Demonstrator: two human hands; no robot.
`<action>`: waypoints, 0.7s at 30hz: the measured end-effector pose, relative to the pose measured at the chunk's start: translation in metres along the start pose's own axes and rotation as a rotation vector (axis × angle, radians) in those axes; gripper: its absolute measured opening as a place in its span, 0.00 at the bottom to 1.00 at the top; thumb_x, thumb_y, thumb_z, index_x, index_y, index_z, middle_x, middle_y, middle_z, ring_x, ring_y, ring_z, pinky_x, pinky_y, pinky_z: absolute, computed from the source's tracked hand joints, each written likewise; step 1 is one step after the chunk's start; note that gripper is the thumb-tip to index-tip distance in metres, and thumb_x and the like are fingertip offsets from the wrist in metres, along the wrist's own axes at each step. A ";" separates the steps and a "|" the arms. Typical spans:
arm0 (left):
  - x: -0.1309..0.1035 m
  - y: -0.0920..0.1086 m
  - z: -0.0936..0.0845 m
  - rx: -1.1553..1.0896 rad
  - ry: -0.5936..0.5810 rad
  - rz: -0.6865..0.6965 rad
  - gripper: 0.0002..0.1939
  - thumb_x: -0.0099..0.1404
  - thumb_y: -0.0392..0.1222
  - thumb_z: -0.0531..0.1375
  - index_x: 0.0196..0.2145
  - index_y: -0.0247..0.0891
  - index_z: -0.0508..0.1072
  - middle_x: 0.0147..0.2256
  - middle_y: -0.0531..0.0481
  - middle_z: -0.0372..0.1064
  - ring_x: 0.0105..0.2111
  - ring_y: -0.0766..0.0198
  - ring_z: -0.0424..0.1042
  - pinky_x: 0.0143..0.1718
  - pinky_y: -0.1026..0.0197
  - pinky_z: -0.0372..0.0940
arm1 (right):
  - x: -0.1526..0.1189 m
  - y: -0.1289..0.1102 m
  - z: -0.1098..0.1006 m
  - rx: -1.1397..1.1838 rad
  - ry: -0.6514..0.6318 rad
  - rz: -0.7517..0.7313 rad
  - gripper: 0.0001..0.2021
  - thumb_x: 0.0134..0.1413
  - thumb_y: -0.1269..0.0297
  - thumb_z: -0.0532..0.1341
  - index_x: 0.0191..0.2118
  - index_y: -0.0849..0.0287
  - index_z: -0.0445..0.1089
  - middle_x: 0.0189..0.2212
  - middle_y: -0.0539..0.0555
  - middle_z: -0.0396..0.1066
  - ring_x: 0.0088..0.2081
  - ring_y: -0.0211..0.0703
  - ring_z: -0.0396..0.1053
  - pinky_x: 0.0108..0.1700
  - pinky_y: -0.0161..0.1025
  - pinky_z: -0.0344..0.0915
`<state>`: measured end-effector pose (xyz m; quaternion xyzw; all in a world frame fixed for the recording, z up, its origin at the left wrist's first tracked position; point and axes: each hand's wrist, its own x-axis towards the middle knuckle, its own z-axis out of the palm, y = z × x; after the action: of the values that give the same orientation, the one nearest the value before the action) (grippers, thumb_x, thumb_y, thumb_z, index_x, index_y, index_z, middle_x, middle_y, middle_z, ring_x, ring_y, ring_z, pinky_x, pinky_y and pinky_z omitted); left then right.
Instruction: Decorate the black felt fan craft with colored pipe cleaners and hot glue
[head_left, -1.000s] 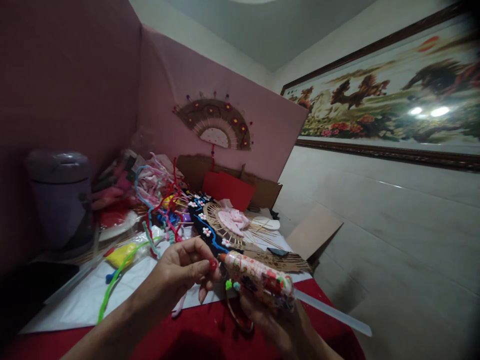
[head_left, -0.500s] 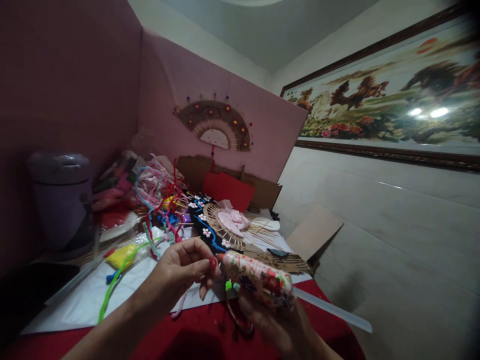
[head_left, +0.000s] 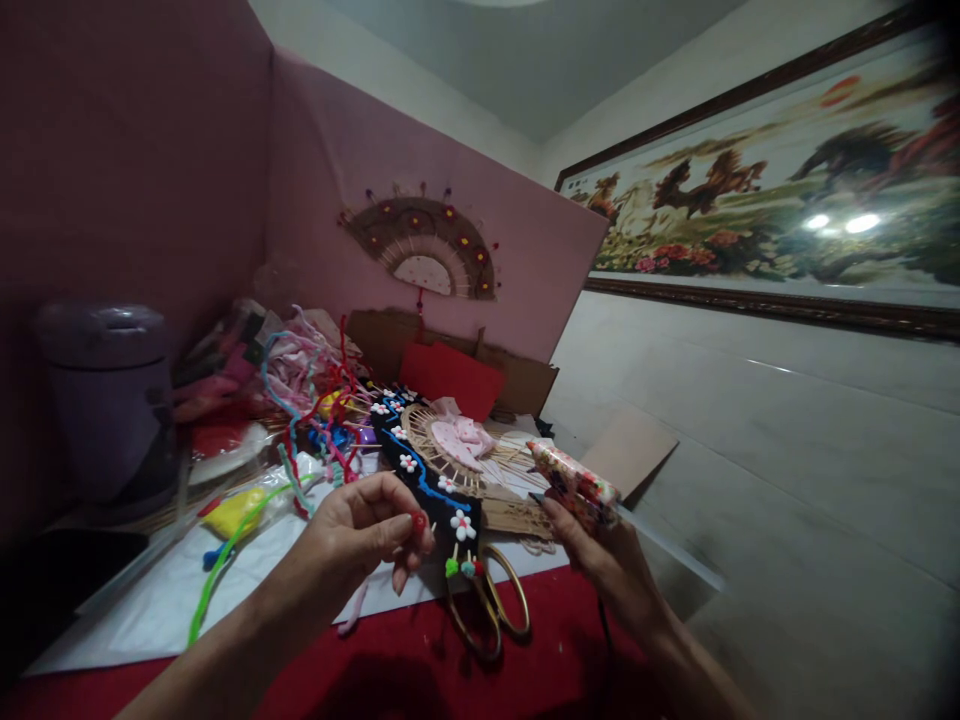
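Observation:
My left hand (head_left: 375, 530) pinches a small red ball (head_left: 418, 522) between thumb and fingertips, just left of the fan's lower end. Wrapped round a flower-patterned glue gun (head_left: 574, 478), my right hand (head_left: 592, 545) is off to the right, with a translucent glue stick (head_left: 675, 550) jutting from the gun's back. The black fan (head_left: 412, 452) lies on the table, carrying white flowers, a blue wavy line and thin sticks. Green, light blue and red balls sit at its near edge. A pink dotted cloth (head_left: 459, 440) is at its middle.
Gold-handled scissors (head_left: 517, 592) lie on the red tablecloth (head_left: 555, 640) near the fan. Fuzzy coloured stems (head_left: 289, 400), bags and a lidded purple container (head_left: 109, 400) stand left. Behind are a red card (head_left: 450, 380) and another fan (head_left: 420, 245) on a pink panel.
My right hand has moved the glue gun right and up, away from my left hand, uncovering the fan's lower end and the scissors. My left hand still holds the red ball.

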<state>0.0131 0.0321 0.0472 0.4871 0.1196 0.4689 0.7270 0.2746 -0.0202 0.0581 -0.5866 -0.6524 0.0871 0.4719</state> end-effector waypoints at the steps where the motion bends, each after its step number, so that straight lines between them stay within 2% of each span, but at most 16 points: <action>1: 0.000 0.000 0.000 -0.001 -0.001 -0.005 0.08 0.53 0.38 0.67 0.26 0.33 0.72 0.23 0.47 0.74 0.20 0.68 0.70 0.17 0.70 0.64 | 0.004 0.015 -0.003 -0.096 0.003 0.000 0.17 0.56 0.53 0.57 0.46 0.57 0.72 0.38 0.55 0.76 0.42 0.53 0.73 0.42 0.45 0.69; 4: 0.002 0.001 0.000 -0.007 0.005 -0.012 0.09 0.52 0.38 0.68 0.25 0.32 0.72 0.22 0.47 0.74 0.19 0.68 0.70 0.17 0.70 0.64 | 0.013 0.057 -0.014 -0.393 -0.084 0.030 0.18 0.57 0.53 0.53 0.47 0.59 0.68 0.39 0.59 0.75 0.41 0.53 0.72 0.42 0.44 0.67; 6: 0.002 0.000 -0.001 -0.013 0.004 -0.012 0.09 0.52 0.38 0.68 0.25 0.32 0.72 0.22 0.47 0.74 0.19 0.68 0.70 0.17 0.70 0.64 | 0.015 0.077 -0.020 -0.542 -0.232 0.081 0.17 0.59 0.56 0.49 0.46 0.60 0.66 0.37 0.60 0.75 0.38 0.51 0.72 0.39 0.42 0.65; 10: 0.001 -0.002 -0.003 -0.005 0.005 -0.013 0.06 0.55 0.37 0.66 0.27 0.33 0.72 0.23 0.47 0.74 0.21 0.68 0.70 0.18 0.71 0.64 | 0.017 0.098 -0.028 -0.593 -0.345 0.132 0.14 0.55 0.62 0.51 0.45 0.60 0.64 0.39 0.59 0.74 0.38 0.49 0.72 0.39 0.40 0.65; 13: 0.000 -0.002 -0.004 0.003 0.011 -0.007 0.06 0.55 0.36 0.66 0.27 0.33 0.72 0.24 0.47 0.74 0.21 0.69 0.70 0.18 0.71 0.64 | 0.018 0.104 -0.030 -0.620 -0.417 0.144 0.15 0.52 0.65 0.53 0.47 0.61 0.63 0.43 0.59 0.72 0.43 0.46 0.71 0.43 0.38 0.64; 16: -0.001 -0.002 -0.005 0.015 0.015 -0.009 0.06 0.55 0.37 0.66 0.27 0.33 0.72 0.24 0.47 0.74 0.21 0.69 0.70 0.19 0.70 0.64 | 0.019 0.104 -0.033 -0.660 -0.479 0.138 0.20 0.48 0.63 0.58 0.49 0.61 0.63 0.47 0.59 0.70 0.47 0.47 0.69 0.47 0.38 0.63; 18: -0.001 0.000 -0.005 0.017 0.025 -0.009 0.07 0.54 0.37 0.66 0.27 0.33 0.72 0.24 0.47 0.74 0.21 0.68 0.70 0.18 0.70 0.64 | 0.019 0.099 -0.035 -0.706 -0.480 0.136 0.20 0.48 0.62 0.59 0.48 0.63 0.65 0.46 0.63 0.70 0.48 0.53 0.68 0.48 0.43 0.62; 21: -0.001 0.004 -0.003 0.020 0.050 0.007 0.07 0.54 0.38 0.67 0.27 0.33 0.72 0.24 0.47 0.74 0.20 0.68 0.70 0.18 0.70 0.63 | 0.018 0.077 -0.034 -0.829 -0.387 0.105 0.15 0.54 0.60 0.55 0.41 0.66 0.69 0.42 0.69 0.69 0.46 0.62 0.66 0.47 0.52 0.59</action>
<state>0.0081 0.0339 0.0488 0.4827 0.1406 0.4823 0.7173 0.3542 0.0028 0.0341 -0.7311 -0.6777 -0.0491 0.0620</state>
